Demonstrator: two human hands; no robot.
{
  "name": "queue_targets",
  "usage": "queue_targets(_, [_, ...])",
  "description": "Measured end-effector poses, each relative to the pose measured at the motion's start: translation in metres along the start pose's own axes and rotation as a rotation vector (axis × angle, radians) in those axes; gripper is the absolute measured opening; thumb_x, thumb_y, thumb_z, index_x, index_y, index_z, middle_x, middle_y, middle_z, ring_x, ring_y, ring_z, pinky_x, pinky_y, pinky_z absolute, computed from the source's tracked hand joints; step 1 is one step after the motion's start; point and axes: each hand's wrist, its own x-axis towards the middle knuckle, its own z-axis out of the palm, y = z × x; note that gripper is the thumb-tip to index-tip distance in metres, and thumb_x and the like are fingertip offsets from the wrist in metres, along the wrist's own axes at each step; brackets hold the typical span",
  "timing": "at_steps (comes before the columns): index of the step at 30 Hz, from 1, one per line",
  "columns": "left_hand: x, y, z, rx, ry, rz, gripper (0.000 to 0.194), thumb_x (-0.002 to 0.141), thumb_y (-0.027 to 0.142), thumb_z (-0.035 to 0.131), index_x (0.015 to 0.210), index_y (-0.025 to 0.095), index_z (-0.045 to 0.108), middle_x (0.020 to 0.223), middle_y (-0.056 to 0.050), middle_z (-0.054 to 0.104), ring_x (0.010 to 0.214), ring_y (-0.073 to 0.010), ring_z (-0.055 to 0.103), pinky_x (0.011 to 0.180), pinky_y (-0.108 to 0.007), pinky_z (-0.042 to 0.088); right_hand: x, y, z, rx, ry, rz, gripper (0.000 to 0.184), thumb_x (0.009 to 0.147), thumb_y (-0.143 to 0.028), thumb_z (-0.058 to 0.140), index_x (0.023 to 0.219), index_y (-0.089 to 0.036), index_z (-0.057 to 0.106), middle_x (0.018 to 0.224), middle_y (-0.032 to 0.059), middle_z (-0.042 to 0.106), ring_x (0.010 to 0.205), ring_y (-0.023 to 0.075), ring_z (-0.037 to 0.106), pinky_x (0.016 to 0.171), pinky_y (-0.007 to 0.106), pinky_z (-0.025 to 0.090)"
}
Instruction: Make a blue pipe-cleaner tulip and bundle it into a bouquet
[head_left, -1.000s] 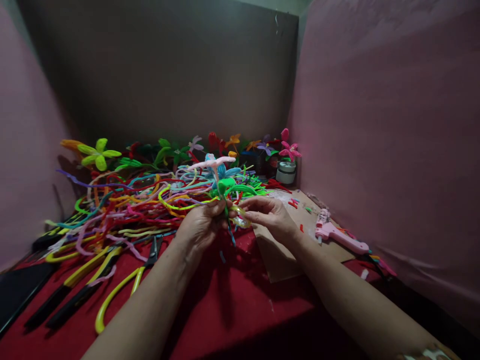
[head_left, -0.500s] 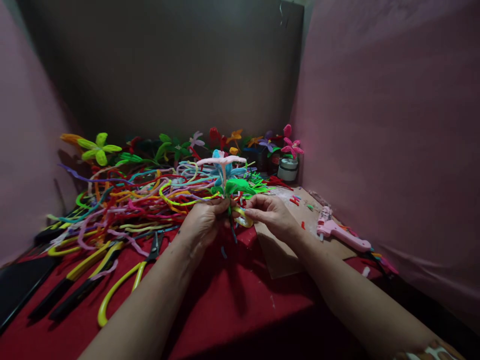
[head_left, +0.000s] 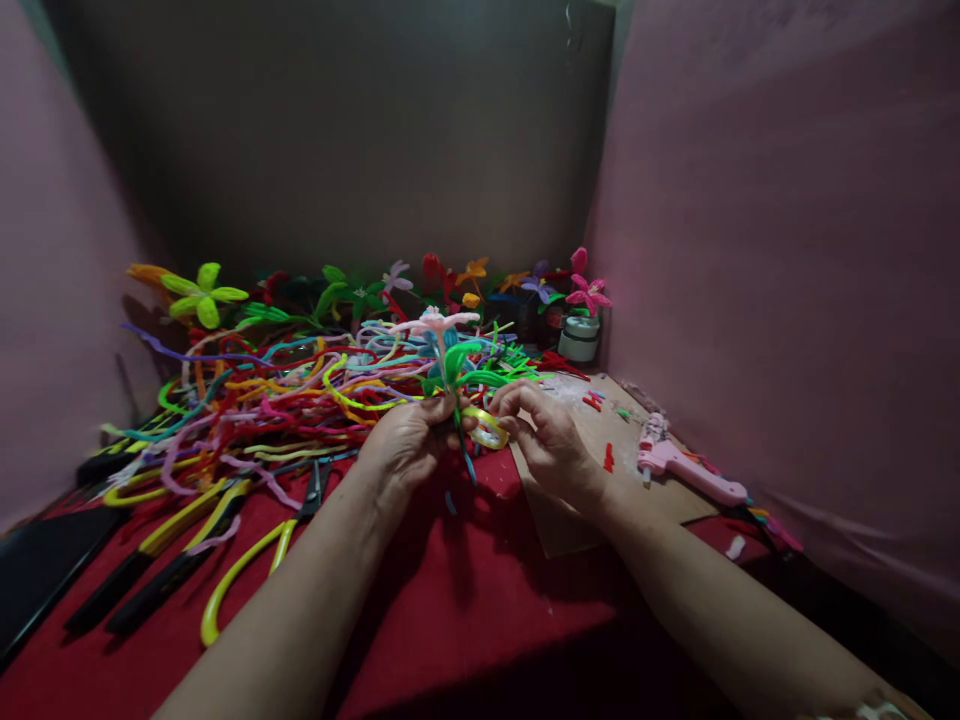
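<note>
Red cloth covers the table; mid-table, the left hand (head_left: 409, 445) pinches a pipe-cleaner flower (head_left: 442, 345) by its stem, the right hand (head_left: 547, 440) pinching a tape roll (head_left: 486, 428). Light, bendable, easily crushed: best held low on the stem.

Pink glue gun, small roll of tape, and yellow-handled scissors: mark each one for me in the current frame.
Pink glue gun (head_left: 690, 470), head view, on its body.
Roll of tape (head_left: 487, 428), head view, on its yellowish ring held at the right hand's fingertips.
Yellow-handled scissors (head_left: 240, 575), head view, on the curved yellow handle.
</note>
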Motion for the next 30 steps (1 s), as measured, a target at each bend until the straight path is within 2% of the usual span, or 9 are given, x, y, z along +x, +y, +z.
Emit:
queue_targets(3, [0.002, 0.001, -0.002, -0.02, 0.008, -0.013, 0.014, 0.08, 0.009, 0.048, 0.07, 0.008, 0.058, 0.056, -0.005, 0.057, 0.045, -0.0115, 0.055, 0.04, -0.021, 0.045, -0.002, -0.002, 0.0, 0.061, 0.012, 0.006, 0.009, 0.083, -0.017, 0.046, 0.075, -0.02, 0.045, 0.087, 0.0062, 0.054, 0.086, 0.0176, 0.051, 0.077, 0.033, 0.04])
queue_targets(8, [0.004, 0.0, -0.003, -0.074, 0.031, -0.054, 0.015, 0.082, 0.011, 0.047, 0.073, 0.009, 0.058, 0.06, -0.006, 0.058, 0.049, -0.0133, 0.058, 0.048, -0.026, 0.051, -0.004, -0.005, 0.0, 0.137, 0.018, 0.044, 0.007, 0.085, -0.019, 0.046, 0.078, -0.02, 0.047, 0.087, 0.0053, 0.054, 0.085, 0.0169, 0.052, 0.076, 0.033, 0.041])
queue_targets(10, [0.004, -0.001, -0.002, -0.1, 0.035, -0.052, 0.016, 0.082, 0.01, 0.046, 0.073, 0.008, 0.059, 0.06, -0.005, 0.058, 0.048, -0.012, 0.057, 0.049, -0.025, 0.051, -0.005, -0.006, 0.001, 0.103, 0.02, -0.008, 0.006, 0.084, -0.017, 0.046, 0.08, -0.021, 0.048, 0.087, 0.005, 0.054, 0.085, 0.0167, 0.052, 0.077, 0.033, 0.042])
queue_targets(14, [0.003, 0.0, -0.002, -0.106, 0.047, -0.048, 0.017, 0.082, 0.008, 0.045, 0.072, 0.007, 0.059, 0.059, -0.005, 0.057, 0.047, -0.0107, 0.055, 0.047, -0.023, 0.049, -0.005, -0.007, 0.003, -0.052, -0.022, -0.199, 0.011, 0.083, -0.011, 0.046, 0.078, -0.021, 0.049, 0.084, 0.0041, 0.056, 0.083, 0.0158, 0.051, 0.077, 0.034, 0.042])
queue_targets(18, [0.002, 0.002, -0.002, -0.142, 0.004, -0.023, 0.018, 0.082, 0.008, 0.045, 0.072, 0.005, 0.06, 0.056, -0.005, 0.055, 0.045, -0.0099, 0.053, 0.04, -0.019, 0.044, -0.007, -0.012, 0.003, -0.15, -0.038, -0.307, 0.013, 0.082, -0.009, 0.047, 0.081, -0.021, 0.052, 0.087, 0.0053, 0.057, 0.083, 0.0163, 0.051, 0.075, 0.034, 0.043])
queue_targets(23, [0.0, 0.005, -0.001, -0.155, -0.052, 0.021, 0.019, 0.082, 0.008, 0.045, 0.069, 0.007, 0.059, 0.057, -0.005, 0.055, 0.044, -0.0093, 0.052, 0.038, -0.019, 0.043, -0.009, -0.021, 0.001, -0.075, 0.048, -0.306, 0.021, 0.079, -0.008, 0.053, 0.094, -0.023, 0.055, 0.092, 0.0059, 0.056, 0.087, 0.0167, 0.054, 0.076, 0.033, 0.046])
queue_targets(30, [0.003, 0.008, -0.004, -0.126, 0.003, 0.069, 0.018, 0.082, 0.009, 0.046, 0.069, 0.007, 0.059, 0.06, -0.005, 0.058, 0.047, -0.0109, 0.055, 0.041, -0.02, 0.045, -0.011, -0.022, 0.0, -0.017, 0.13, -0.268, 0.023, 0.078, -0.007, 0.054, 0.093, -0.023, 0.059, 0.094, 0.0049, 0.054, 0.089, 0.0164, 0.055, 0.078, 0.034, 0.046])
